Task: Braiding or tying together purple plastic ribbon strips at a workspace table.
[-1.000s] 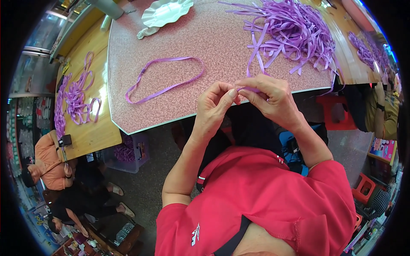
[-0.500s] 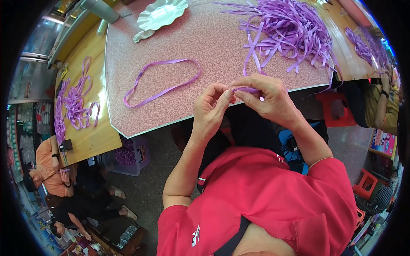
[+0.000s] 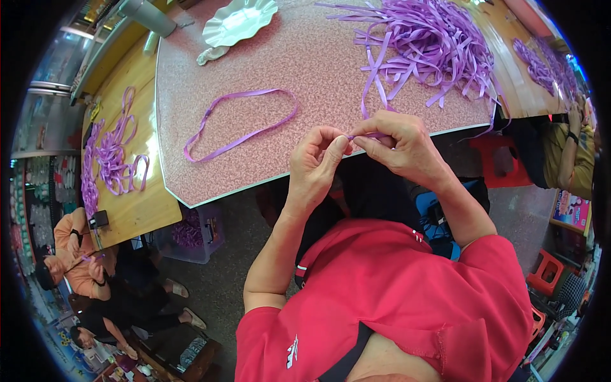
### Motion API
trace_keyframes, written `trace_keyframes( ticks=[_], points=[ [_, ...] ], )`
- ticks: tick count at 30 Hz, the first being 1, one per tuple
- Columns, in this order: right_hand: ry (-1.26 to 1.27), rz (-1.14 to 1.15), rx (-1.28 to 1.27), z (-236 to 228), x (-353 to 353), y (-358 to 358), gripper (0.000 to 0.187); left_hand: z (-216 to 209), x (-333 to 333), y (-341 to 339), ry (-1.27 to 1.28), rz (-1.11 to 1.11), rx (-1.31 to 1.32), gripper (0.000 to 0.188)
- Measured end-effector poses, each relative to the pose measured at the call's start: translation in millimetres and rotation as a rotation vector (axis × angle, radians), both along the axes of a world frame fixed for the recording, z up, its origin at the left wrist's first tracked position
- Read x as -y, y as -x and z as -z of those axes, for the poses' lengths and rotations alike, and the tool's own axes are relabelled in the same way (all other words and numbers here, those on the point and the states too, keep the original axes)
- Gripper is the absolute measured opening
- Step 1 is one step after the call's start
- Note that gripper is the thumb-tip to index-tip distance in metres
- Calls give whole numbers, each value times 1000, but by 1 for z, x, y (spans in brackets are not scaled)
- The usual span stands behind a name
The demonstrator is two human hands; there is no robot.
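Observation:
My left hand (image 3: pixel 320 159) and my right hand (image 3: pixel 396 141) meet at the near edge of the pink speckled table (image 3: pixel 254 70). Both pinch the same purple ribbon (image 3: pixel 378 135), which runs between the fingertips. Most of this ribbon is hidden by the fingers. To the left of my hands, a closed loop of purple ribbon (image 3: pixel 239 141) lies flat on the table, with a small joint on its left side. Beyond my right hand spreads a big tangled pile of purple ribbons (image 3: pixel 433 51), some strands hanging over the table's right edge.
A white scalloped dish (image 3: pixel 238 24) and a grey cylinder (image 3: pixel 147 17) stand at the far left. More ribbons (image 3: pixel 111 156) lie on the wooden table at left. A clear bin (image 3: pixel 202 239) is on the floor. Co-workers (image 3: pixel 79 248) sit left and right; a red stool (image 3: pixel 501 162) stands right.
My fingertips have drawn slightly apart, and a bit more ribbon shows between them. The co-worker at the left has moved their hands apart. The loop and the pile are unchanged.

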State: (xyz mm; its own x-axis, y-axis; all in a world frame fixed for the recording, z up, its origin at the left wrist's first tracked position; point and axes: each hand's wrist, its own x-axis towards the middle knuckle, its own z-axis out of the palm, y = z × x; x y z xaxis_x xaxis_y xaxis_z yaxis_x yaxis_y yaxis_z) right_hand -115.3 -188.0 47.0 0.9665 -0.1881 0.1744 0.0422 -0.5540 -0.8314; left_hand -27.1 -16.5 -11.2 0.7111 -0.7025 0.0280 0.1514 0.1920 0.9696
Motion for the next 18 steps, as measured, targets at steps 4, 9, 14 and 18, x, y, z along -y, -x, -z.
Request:
trace_keyframes(
  ticks=[4,9,14,18],
  points=[
    [-169,26,-90,4,0,0,13,0,-1,-1,-46,3,96,15],
    [-260,30,-136,7,5,1,15,2,-1,-1,-33,-17,117,17],
    [-252,26,-107,7,4,2,16,-19,1,-4,-125,-111,626,34],
    [-222,-3,-97,4,1,1,13,-13,2,-17,-225,-179,1216,39]
  ],
)
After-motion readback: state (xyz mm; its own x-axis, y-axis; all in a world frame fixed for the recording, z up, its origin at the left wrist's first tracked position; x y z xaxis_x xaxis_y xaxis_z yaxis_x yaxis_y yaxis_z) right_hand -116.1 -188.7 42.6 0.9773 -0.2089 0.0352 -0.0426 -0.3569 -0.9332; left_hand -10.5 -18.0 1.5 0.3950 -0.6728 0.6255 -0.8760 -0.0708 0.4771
